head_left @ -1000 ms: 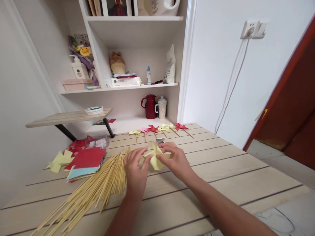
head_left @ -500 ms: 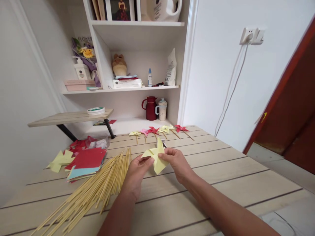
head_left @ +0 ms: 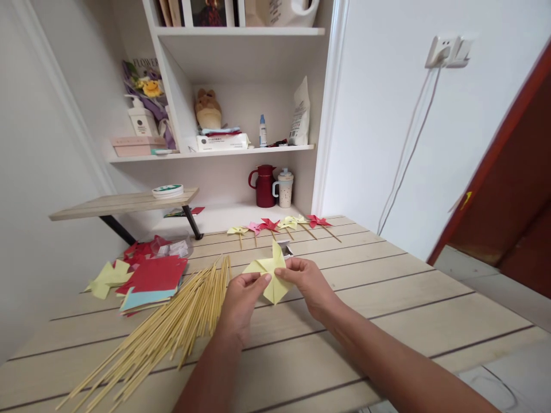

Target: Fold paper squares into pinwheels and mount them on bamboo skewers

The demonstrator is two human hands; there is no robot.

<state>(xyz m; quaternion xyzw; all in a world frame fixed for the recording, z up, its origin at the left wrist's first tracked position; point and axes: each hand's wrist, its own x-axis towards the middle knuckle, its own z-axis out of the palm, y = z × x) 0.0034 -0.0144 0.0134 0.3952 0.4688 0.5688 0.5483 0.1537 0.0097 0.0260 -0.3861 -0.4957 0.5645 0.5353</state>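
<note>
Wooden planks made up the table (head_left: 387,298), and white shelves (head_left: 241,148) stood behind it. Far left lay loose yellow paper shapes (head_left: 105,279), then a stack of red and blue paper squares (head_left: 150,282). Next to it was a big heap of thin bamboo sticks (head_left: 172,330), just beside the left hand (head_left: 243,298). That hand pinched the left side of a yellow paper pinwheel (head_left: 270,274), held up a little above the table. The right hand (head_left: 307,281) pinched its middle from the other side, so both hands were closed on it. Behind them, a row of finished pinwheels (head_left: 284,225) lay near the table's back edge.

The folds could spring open if either pinch got loose, because only fingertips held them. A hard squeeze might crease or tear the thin paper.

On the shelf, a wrap around the flowers (head_left: 144,86) seemed to read "FLOWER". Other labels were too small to read.
</note>
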